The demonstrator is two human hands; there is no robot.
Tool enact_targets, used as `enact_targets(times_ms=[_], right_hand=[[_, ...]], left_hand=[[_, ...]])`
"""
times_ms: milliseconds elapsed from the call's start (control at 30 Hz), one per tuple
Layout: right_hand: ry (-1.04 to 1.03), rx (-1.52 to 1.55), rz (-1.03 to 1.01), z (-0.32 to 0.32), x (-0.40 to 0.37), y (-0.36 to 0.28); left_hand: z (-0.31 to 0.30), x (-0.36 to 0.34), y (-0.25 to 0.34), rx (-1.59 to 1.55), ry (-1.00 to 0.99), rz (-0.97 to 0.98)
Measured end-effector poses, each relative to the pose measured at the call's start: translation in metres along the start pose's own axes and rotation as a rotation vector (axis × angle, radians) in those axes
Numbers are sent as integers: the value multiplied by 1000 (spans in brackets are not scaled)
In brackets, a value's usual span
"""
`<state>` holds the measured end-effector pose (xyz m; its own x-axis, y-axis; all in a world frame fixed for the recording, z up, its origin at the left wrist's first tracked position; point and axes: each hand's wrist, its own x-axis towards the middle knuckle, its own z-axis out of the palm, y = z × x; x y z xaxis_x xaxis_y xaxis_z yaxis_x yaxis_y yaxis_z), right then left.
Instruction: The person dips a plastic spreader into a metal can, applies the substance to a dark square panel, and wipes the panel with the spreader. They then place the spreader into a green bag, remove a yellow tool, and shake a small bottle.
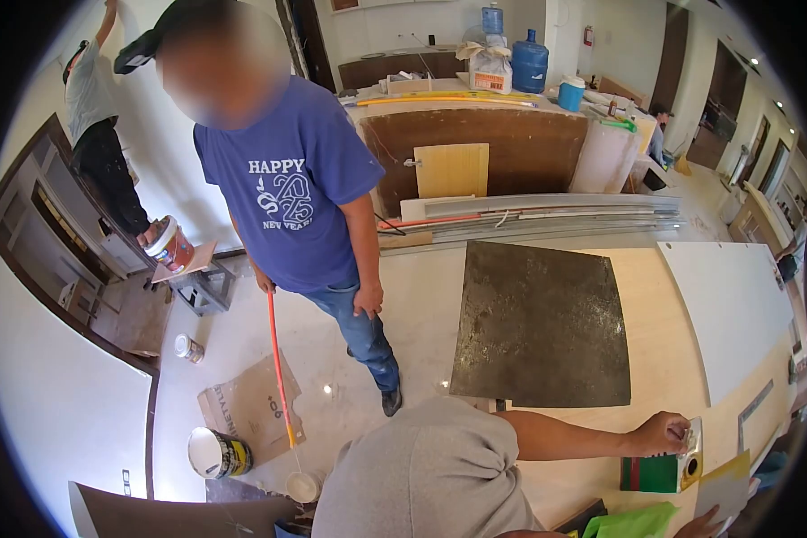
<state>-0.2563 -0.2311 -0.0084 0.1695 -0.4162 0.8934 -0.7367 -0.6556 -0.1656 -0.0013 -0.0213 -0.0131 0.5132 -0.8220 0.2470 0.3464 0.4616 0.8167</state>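
Note:
My left arm reaches across from the grey sleeve (pixel 439 475) at the bottom. My left hand (pixel 668 435) is closed at the top of a rectangular green and red tin (pixel 650 473), which has a round opening. Partly cut off at the lower right, my right hand (pixel 701 523) grips the edge of a flat grey-and-yellow plate (pixel 724 484). A bright green plastic bag (pixel 632 522) lies close to the tin. Behind my left forearm, a dark, smeared square sheet (pixel 542 332) rests on the pale wooden tabletop (pixel 659 332).
A white sheet (pixel 731 305) and a metal strip (pixel 755 403) lie on the table. Across from me stands a person in blue (pixel 287 188) holding an orange pole (pixel 278 359). Buckets (pixel 220 455) and cardboard (pixel 242 403) are on the floor. Another person (pixel 99 125) works at the wall.

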Motion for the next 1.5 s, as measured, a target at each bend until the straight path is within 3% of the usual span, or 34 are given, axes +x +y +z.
enact_targets(times_ms=[67, 167, 367, 433, 467, 500, 567, 600, 633, 667, 700, 733, 767, 900, 1133, 1233, 1500], right_hand=[[-45, -84, 47, 4, 2, 5], [-78, 27, 127, 2, 12, -9], [-46, 117, 29, -9, 20, -26], [-322, -928, -470, 74, -22, 155], [-335, -582, -386, 52, -31, 152], [-326, -213, -284, 32, -26, 95], [-330, -95, -201, -4, -21, 46], [-268, -93, -148, -5, -14, 24], [-206, -87, -95, -7, -9, 4], [-105, -199, -113, 2, 7, 2], [-108, 277, 291, -26, 41, -50], [-83, 325, 458, -26, 51, -60], [-31, 280, 466, -25, 55, -65], [-169, 417, 556, -27, 60, -61], [-328, 374, 502, 0, 53, -30], [-424, 642, 475, 4, 62, -25], [-662, 769, 379, 58, 71, 11]], left_hand=[[-1, 5, -2, 17, 5, -2], [-3, 13, 1, 9, -34, -6], [2, 13, -1, -92, -67, -2], [3, 15, -14, -138, -126, 75], [3, 15, -17, -49, -152, 59], [0, 17, -16, -2, -176, 49], [-6, 15, -20, 57, -121, -103], [-8, 16, -15, 189, -202, -132], [4, 10, 7, 52, -50, -199], [1, 15, 4, 164, -94, -134], [13, 10, 21, 68, -79, -125], [2, 12, 8, 107, -87, -68], [1, 14, 4, 59, -52, -92], [5, 14, 3, 61, -53, -124], [5, 18, -10, 76, -55, -138], [3, 17, -14, 69, -68, -154], [2, 16, -20, 47, -91, -171]])
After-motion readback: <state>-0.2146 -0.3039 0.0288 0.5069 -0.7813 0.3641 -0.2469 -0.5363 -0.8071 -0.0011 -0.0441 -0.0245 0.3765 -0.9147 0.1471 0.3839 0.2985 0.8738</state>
